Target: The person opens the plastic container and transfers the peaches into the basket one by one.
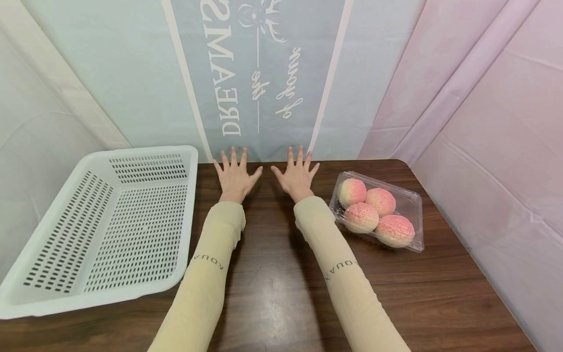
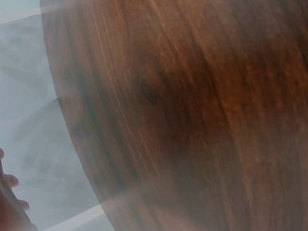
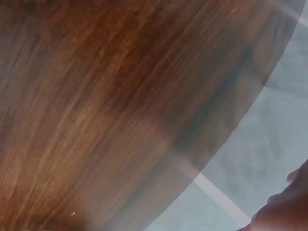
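Both hands are stretched forward over the far edge of the table, fingers straight and spread, holding nothing. The left hand (image 1: 235, 178) is nearest to a white slotted plastic basket (image 1: 190, 195), which stands on the left with nothing in it. Right of the right hand (image 1: 297, 177) lies a clear plastic clamshell box (image 1: 411, 203) holding several pink and cream peaches (image 1: 361, 217). In the left wrist view only part of a hand (image 2: 12, 202) shows at the lower left; the right wrist view catches part of a hand (image 3: 284, 207) at the lower right.
Dark brown wood-grain table (image 1: 272, 283) lies under everything. A pale blue printed cloth (image 1: 264, 73) hangs right behind its far edge. Light fabric walls (image 1: 497, 146) close in the right side, and another cloth wall (image 1: 39, 112) stands behind the basket.
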`<state>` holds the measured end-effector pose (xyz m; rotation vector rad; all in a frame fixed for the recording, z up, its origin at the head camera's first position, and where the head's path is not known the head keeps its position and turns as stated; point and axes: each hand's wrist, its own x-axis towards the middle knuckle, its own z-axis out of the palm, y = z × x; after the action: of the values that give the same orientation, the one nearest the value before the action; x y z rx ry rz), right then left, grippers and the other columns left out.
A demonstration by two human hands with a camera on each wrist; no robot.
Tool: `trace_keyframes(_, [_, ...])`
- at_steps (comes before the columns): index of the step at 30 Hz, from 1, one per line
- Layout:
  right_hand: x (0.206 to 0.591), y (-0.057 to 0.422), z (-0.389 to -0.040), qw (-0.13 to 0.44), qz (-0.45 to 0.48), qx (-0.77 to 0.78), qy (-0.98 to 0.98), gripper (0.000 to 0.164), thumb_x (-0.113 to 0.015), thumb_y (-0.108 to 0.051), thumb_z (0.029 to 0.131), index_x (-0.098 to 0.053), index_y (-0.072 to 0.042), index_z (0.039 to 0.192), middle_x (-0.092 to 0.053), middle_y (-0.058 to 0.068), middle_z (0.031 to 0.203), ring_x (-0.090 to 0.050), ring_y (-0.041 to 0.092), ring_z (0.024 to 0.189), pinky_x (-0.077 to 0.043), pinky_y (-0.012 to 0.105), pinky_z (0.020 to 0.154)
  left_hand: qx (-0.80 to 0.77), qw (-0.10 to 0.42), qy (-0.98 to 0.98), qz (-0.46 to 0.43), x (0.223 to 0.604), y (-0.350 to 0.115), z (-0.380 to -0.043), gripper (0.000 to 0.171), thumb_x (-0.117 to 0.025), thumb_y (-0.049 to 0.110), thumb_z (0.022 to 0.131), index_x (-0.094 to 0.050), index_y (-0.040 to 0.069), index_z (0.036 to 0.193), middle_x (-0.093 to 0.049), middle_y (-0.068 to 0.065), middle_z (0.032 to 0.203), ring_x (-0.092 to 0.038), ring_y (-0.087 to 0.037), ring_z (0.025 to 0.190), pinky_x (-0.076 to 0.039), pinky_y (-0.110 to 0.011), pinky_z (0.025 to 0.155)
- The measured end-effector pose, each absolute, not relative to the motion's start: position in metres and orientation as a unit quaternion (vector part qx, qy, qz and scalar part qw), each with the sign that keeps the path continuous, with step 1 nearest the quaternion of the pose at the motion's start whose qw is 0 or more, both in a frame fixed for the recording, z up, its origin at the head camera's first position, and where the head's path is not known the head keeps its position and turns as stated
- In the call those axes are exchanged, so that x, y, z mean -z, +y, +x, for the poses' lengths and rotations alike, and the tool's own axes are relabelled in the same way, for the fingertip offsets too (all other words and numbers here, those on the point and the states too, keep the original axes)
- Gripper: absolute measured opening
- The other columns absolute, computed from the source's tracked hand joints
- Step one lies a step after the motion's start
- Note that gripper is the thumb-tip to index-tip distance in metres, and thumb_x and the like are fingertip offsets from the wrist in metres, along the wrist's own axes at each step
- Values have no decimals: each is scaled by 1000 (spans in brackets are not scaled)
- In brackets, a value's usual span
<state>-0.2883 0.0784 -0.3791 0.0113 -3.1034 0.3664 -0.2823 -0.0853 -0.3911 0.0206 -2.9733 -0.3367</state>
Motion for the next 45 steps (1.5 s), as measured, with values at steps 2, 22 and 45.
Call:
trace_keyframes(2, [379,79,-288,8,4,-115,-993,79,-28,-64,88,0,-20,147,8,11,152,9,36,137,3,60,103,114,73,-991,6,391,-85,-282,76,-29,65,87,-13,21,147,-7,-14,151,-2,-40,136,1,-59,104])
trace_keyframes(22, [361,79,-291,7,19,-119,-993,71,-37,-53,92,-12,-15,147,-7,14,151,-2,40,136,-4,61,103,130,38,-991,4,380,-85,-283,76,-33,60,89,-11,17,147,-7,-16,151,-4,-38,137,-5,-55,107])
trace_keyframes(45, [332,77,-291,-19,46,-86,-995,46,-45,-33,92,-47,0,123,-49,18,118,-46,34,111,-44,46,85,149,-6,-989,1,353,-78,-283,53,-46,38,91,-42,-1,127,-47,-20,121,-46,-36,110,-41,-48,88])
